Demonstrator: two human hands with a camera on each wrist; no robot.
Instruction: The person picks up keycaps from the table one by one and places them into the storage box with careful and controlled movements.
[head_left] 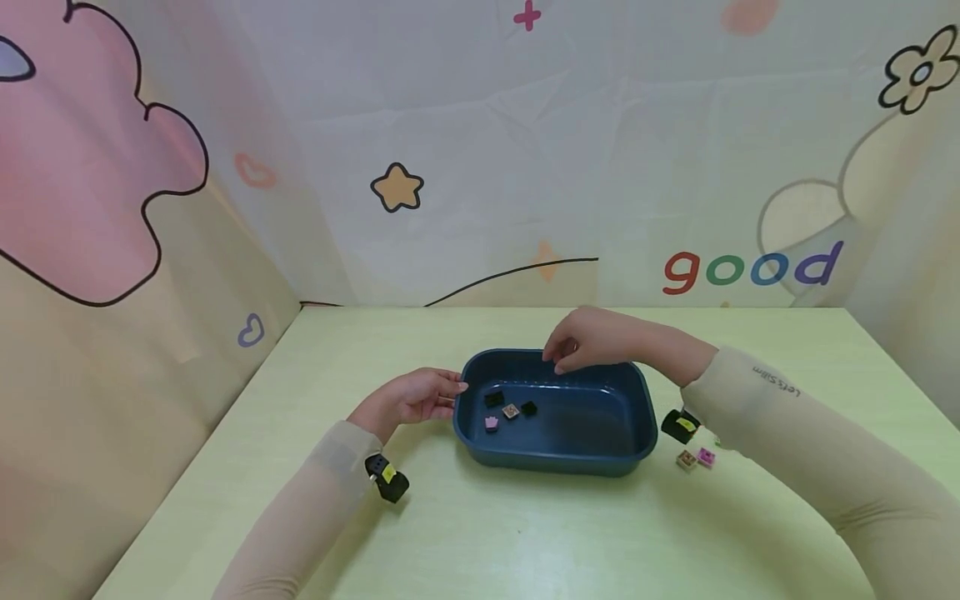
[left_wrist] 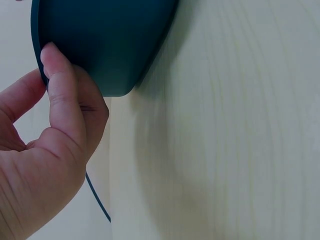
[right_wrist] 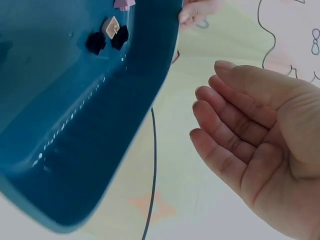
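A dark blue rectangular plastic basin (head_left: pixel 570 462) stands on the table. At its left end my left hand (head_left: pixel 420 395) pinches the rim, with the thumb and fingers on the wall in the left wrist view (left_wrist: pixel 65 120). Over the far rim hangs my right hand (head_left: pixel 592 340), its fingers loosely bent. The right wrist view shows nothing in that hand (right_wrist: pixel 255 135). Inside the basin, towards the left, lie small block-like pieces: a pink one (head_left: pixel 491 424), a tan one (head_left: pixel 511 412) and black ones (head_left: pixel 529 408).
A tan piece (head_left: pixel 686 460) and a pink piece (head_left: pixel 706 457) lie on the table right of the basin, near the right forearm. Behind the pale wooden table (head_left: pixel 480 533) hangs a printed cloth (head_left: pixel 480 125).
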